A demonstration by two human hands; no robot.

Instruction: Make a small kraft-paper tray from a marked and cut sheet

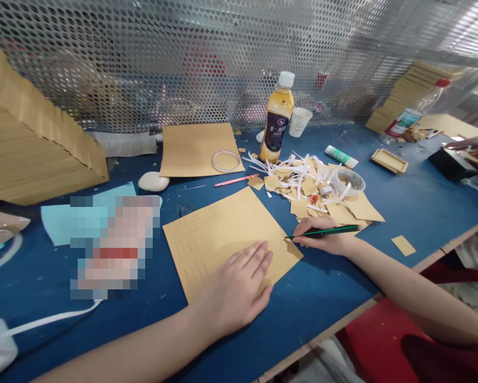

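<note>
Brown sheet: part lined, plenty still bare
From where I'm standing, faint lines sit on its left side, the rest I can see looks blank. It's flat on the blue table, left hand laid palm-down on it, fingers close together; right hand has its fingers pinched round a green pen, tip at the sheet's right edge.

The marked sheet is matt paper, the pen glossy, the white-capped bottle smooth plastic, the screen perforated metal.
</note>
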